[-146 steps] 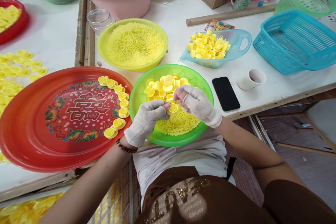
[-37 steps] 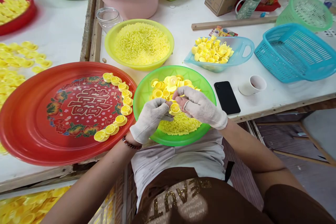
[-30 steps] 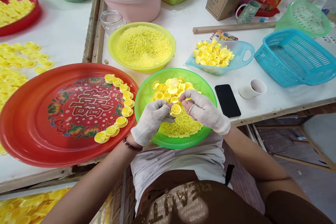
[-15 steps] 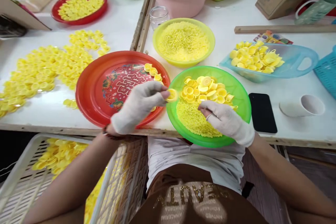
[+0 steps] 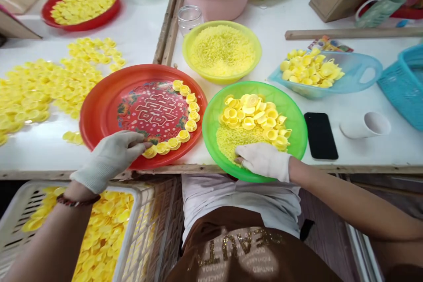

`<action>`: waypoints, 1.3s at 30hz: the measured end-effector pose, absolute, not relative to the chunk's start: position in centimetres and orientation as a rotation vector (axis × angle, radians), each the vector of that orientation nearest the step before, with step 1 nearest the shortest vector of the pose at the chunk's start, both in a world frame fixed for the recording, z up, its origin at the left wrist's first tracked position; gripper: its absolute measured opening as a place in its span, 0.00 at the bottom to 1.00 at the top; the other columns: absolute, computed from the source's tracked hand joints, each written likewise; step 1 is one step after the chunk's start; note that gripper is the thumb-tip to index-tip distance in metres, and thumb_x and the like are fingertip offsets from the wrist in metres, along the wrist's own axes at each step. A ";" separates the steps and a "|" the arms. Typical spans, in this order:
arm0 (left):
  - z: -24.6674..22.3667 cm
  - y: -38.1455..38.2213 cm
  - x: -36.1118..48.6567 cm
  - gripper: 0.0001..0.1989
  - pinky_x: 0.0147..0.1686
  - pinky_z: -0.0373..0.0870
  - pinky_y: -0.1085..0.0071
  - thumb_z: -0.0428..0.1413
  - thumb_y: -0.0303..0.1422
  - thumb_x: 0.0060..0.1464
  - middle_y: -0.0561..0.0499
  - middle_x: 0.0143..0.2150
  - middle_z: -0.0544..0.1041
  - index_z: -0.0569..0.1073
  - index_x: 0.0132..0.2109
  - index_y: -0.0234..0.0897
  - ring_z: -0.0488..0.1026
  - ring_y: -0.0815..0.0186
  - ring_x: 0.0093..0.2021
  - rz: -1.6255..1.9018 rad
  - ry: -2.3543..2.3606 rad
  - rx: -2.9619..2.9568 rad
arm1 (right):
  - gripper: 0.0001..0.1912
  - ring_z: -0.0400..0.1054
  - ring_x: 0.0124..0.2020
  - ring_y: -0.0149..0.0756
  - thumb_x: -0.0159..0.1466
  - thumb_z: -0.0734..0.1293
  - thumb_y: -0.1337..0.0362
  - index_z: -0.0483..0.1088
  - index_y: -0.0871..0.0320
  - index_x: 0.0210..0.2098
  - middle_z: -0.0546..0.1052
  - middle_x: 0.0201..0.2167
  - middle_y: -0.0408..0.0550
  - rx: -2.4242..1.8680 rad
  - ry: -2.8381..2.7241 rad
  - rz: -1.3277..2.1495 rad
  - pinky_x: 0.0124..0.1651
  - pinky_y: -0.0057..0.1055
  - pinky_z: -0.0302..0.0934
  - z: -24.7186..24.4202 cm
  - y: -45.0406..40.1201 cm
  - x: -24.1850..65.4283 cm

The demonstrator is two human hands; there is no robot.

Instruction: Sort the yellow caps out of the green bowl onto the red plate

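My left hand (image 5: 114,156), in a white glove with bare fingertips, is over the near rim of a red tray (image 5: 102,97). Its thumb and fingers are pinched on a small yellow plastic cap (image 5: 150,152), at the end of a curved row of such caps (image 5: 193,116) along the tray's right side. My right hand (image 5: 266,160), gloved likewise, dips its closed fingertips into yellow pellets (image 5: 228,143) in a green plate (image 5: 211,119). What those fingertips hold, if anything, is too small to make out. Loose yellow caps (image 5: 249,110) are heaped behind the pellets.
Behind stand a yellow bowl (image 5: 188,59) of pellets, a glass jar (image 5: 190,17) and a pink basin (image 5: 218,2). Rightward are a blue scoop (image 5: 350,83) with caps, a phone (image 5: 320,135) and a white cup (image 5: 360,125). Many caps (image 5: 42,92) spread leftward; a white crate (image 5: 132,229) sits below.
My left hand has carried a yellow cap from beside the green plate left and down to the row's near end in the red tray. My right hand has lowered its fingertips into the pellets.
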State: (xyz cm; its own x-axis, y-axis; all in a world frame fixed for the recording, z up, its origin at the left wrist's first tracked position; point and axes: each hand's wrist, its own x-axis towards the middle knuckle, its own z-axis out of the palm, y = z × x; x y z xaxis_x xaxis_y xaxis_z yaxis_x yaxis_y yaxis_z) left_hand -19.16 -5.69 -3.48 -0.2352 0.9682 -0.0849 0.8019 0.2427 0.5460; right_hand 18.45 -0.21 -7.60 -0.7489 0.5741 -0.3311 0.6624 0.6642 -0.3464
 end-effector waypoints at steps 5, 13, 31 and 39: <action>-1.6 -2.2 -11.4 0.09 0.41 0.66 0.68 0.57 0.38 0.57 0.48 0.35 0.78 0.78 0.33 0.40 0.73 0.59 0.38 0.672 1.866 2.045 | 0.17 0.60 0.24 0.30 0.69 0.65 0.57 0.65 0.57 0.26 0.68 0.22 0.42 1.201 2.602 -1.550 0.30 0.29 0.52 -7.2 1.0 19.0; -3.6 5.2 1.3 0.11 0.43 0.74 0.63 0.61 0.39 0.62 0.45 0.40 0.78 0.77 0.40 0.33 0.76 0.58 0.43 0.874 1.684 1.639 | 0.08 0.52 0.15 0.21 0.68 0.63 0.60 0.63 0.57 0.36 0.64 0.22 0.35 1.352 0.820 -3.381 0.18 0.19 0.46 -6.4 3.5 20.4; -4.7 0.2 2.0 0.16 0.35 0.75 0.72 0.69 0.40 0.46 0.53 0.32 0.72 0.75 0.35 0.33 0.72 0.69 0.32 0.724 1.145 1.057 | 0.20 0.58 0.19 0.26 0.68 0.67 0.44 0.63 0.53 0.34 0.63 0.23 0.36 1.566 1.750 -3.686 0.20 0.25 0.56 -3.6 2.7 17.1; -6.0 0.0 2.1 0.14 0.37 0.78 0.71 0.68 0.40 0.50 0.52 0.31 0.74 0.78 0.34 0.33 0.72 0.71 0.30 0.836 1.112 0.990 | 0.22 0.60 0.21 0.28 0.66 0.68 0.42 0.63 0.53 0.33 0.62 0.24 0.37 1.595 1.767 -3.690 0.22 0.27 0.58 -4.2 2.8 17.4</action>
